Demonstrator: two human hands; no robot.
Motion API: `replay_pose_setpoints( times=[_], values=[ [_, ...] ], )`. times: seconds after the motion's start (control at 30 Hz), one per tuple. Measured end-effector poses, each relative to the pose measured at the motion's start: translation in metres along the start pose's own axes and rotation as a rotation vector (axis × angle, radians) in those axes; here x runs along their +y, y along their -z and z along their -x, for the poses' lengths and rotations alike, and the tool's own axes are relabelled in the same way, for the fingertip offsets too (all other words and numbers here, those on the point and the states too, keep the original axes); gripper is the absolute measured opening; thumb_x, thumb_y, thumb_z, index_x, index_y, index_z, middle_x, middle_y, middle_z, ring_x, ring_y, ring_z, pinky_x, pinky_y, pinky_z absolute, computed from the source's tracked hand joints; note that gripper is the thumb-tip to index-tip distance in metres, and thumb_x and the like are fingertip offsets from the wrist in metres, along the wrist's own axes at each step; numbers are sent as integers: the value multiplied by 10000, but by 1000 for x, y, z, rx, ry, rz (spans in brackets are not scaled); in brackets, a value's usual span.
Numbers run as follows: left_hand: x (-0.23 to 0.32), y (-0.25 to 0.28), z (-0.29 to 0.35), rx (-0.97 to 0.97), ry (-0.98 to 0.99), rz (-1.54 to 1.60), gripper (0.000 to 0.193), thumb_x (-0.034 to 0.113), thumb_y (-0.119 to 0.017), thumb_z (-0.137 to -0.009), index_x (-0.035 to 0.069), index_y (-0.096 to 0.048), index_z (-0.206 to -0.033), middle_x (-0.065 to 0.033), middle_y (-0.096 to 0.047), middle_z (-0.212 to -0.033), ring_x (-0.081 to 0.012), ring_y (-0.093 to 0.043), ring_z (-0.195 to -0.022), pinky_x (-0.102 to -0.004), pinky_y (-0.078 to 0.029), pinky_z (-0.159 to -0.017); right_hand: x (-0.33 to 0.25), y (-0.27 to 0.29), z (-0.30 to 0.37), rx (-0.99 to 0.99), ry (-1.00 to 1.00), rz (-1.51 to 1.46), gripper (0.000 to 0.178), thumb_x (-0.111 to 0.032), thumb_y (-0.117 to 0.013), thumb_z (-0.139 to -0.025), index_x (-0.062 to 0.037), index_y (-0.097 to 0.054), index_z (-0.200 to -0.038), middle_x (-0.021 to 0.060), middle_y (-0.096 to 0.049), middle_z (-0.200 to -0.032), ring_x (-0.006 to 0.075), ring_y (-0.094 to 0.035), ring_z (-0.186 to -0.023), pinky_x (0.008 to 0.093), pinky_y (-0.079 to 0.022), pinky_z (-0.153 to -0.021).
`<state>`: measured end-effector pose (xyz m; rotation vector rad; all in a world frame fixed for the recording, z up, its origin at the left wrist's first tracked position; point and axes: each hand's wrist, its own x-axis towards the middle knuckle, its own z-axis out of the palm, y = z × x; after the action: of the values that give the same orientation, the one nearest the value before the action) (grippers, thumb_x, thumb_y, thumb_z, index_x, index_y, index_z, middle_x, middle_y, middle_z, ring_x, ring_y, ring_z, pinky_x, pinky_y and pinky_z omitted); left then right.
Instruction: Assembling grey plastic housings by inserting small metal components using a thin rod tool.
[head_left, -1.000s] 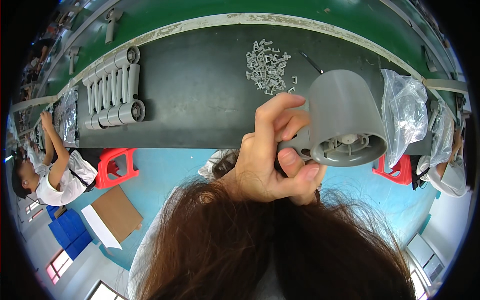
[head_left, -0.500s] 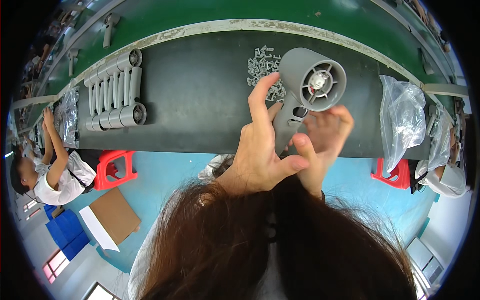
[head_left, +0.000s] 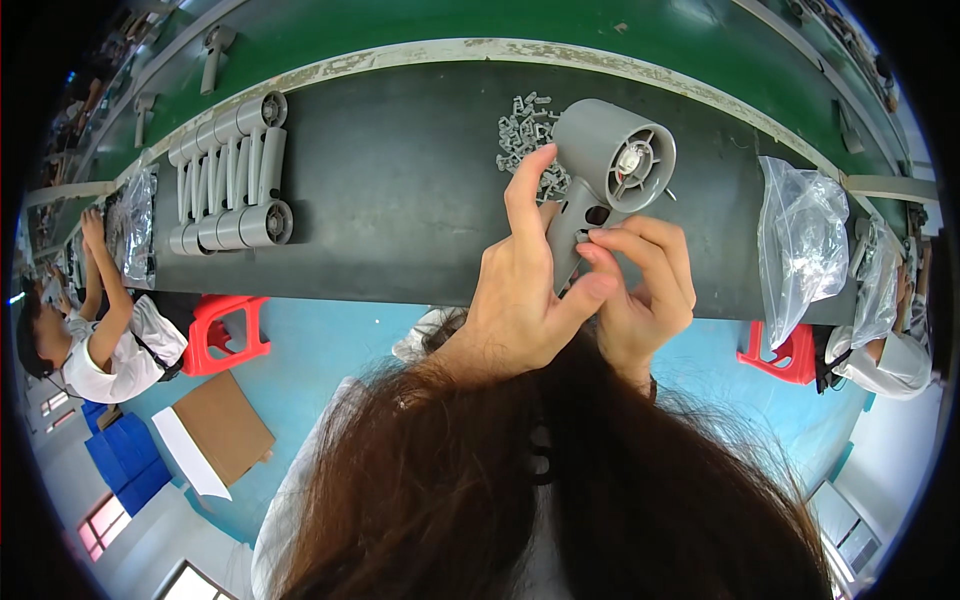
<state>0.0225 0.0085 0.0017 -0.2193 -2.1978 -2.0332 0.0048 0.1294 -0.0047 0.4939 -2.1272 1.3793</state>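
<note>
A grey handheld fan (head_left: 618,150) is held over the near part of the bench, its round head upward and tilted right, showing the spokes and a silver motor hub. My left hand (head_left: 515,285) is closed around its handle (head_left: 568,232), with the index finger stretched up beside the head. Thumb and fingertips of my right hand (head_left: 645,290) are pinched together at the small opening below the head. Whatever is between them is mostly hidden. Beyond the fan lies a heap of small grey plastic clips (head_left: 522,135), partly covered by the head.
More grey fans (head_left: 235,228) lie in two rows at the bench's left. Clear plastic bags (head_left: 800,240) hang over its right end. A raised pale rail (head_left: 480,50) edges the far side. Red stools (head_left: 228,335), a cardboard box (head_left: 222,425) and a person (head_left: 110,335) are around.
My right hand has come from behind the handle to its front, its fingertips now pinched at the small opening. The fan has shifted slightly left.
</note>
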Motion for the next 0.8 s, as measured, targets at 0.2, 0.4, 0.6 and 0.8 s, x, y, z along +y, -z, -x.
replay_pose_setpoints(
  times=[0.2, 0.4, 0.6, 0.8],
  values=[
    [5, -2, -1, 27, 119, 57, 562, 208, -439, -944, -30, -147, -1361, -221, -611, -865, -317, -629, -725, -377, -484, -675, -6, 4, -4, -17, -11, 0, 156, 86, -737, -644, 2, -679, -762, 71, -576, -830, 149, -558, -652, 224, -464, -491],
    [3, 3, -1, -84, 298, 205, 385, 193, -372, -973, -73, -356, -1250, -189, -612, -816, -274, -620, -697, -344, -471, -654, -6, -7, 4, 118, -585, -741, 626, 110, -707, -676, -7, -457, -1238, 88, -492, -1037, 157, -543, -937, 184, -468, -432],
    [-1, -9, 7, 78, 42, 15, 372, 174, -374, -966, -97, -392, -1219, -214, -603, -791, -275, -614, -664, -353, -473, -629, -10, -26, 20, -41, -487, -495, 514, -330, -351, -964, 75, -401, -1276, 149, -533, -1197, 222, -545, -1025, 337, -406, -908],
    [-3, -12, 9, 64, -107, -29, 378, 129, -398, -932, -110, -373, -1224, -243, -600, -829, -342, -631, -701, -372, -492, -640, -12, -18, 26, -102, -505, -620, 522, -260, -401, -946, 87, -335, -1331, 147, -546, -1159, 195, -545, -962, 268, -423, -842]
  ],
)
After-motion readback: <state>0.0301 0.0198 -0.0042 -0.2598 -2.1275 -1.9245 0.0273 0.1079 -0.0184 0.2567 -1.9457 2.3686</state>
